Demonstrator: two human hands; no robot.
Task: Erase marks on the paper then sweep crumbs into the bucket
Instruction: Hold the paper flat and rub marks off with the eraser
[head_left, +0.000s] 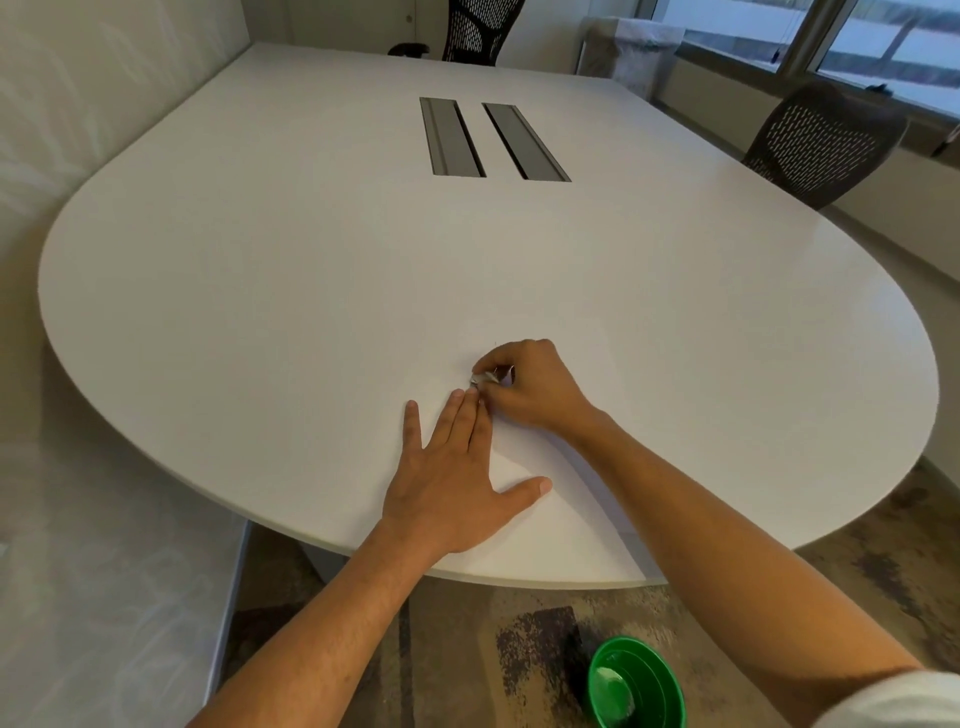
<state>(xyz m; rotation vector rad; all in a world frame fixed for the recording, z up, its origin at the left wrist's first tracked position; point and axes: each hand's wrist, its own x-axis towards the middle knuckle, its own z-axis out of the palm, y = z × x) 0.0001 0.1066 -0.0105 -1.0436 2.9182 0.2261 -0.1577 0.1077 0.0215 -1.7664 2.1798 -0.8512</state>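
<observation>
Right grip (524, 384): fingers pinched round a small eraser (482, 378), pressing it onto the paper (550, 514).
Left grip (457, 467): flat and spread just beside the eraser, likely pinning the sheet against rubbing.
Paper: under both hands, at the bench (260, 312) edge.
Bucket (636, 683): on the floor below the right forearm, probably placed to catch crumbs.

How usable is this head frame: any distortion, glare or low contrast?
Head view: wide-angle bending curves the white rounded table; the white paper sheet barely separates from it; window light falls from upper right, without harsh glare; the small eraser in the right hand is slightly blurred.
</observation>
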